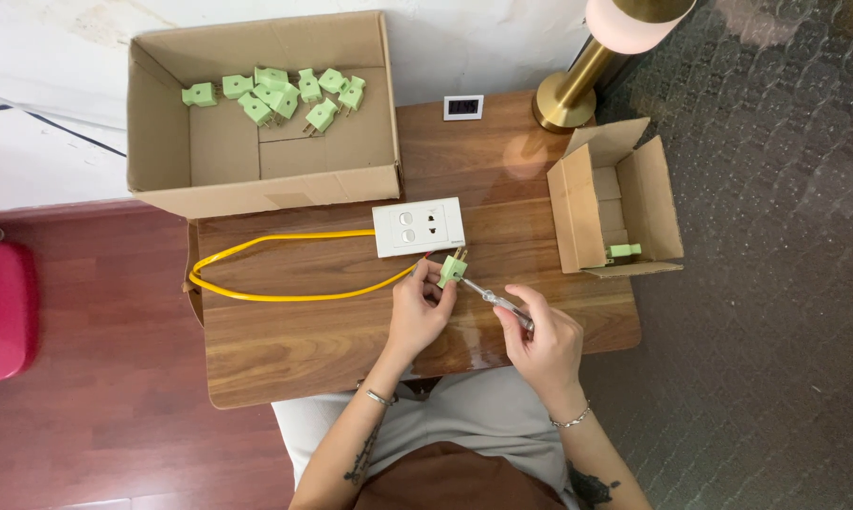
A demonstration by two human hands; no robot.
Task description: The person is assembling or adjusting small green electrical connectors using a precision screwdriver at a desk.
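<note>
Holding a pale green plug (pixel 452 270) pinched between thumb and fingers, the left hand (pixel 417 307) keeps it just above the wooden table (pixel 332 331), right below a white socket plate (pixel 418 227). The right hand (pixel 545 345) is clamped around a small screwdriver (pixel 494 300) with a clear handle, its metal tip touching the plug. A glossy yellow cable (pixel 275 269) loops across the tabletop and ends near the plug.

Two cardboard boxes stand open. The large box (pixel 256 189), at the far left, is plain brown with its flaps up and holds about a dozen green plugs (pixel 280 94) of the same blocky shape, heaped toward its back wall. The small box (pixel 573 208), at the right edge, lies with its flaps spread and holds one green plug (pixel 623 250) near its front corner.

Between the boxes, at the table's far edge, stands a small white rectangular display (pixel 463 107) with a dark screen. Beside it rises a lamp (pixel 578 85) with a round brass base and a pale shade. A pink rounded object (pixel 1 312) sits on the red floor at far left.
</note>
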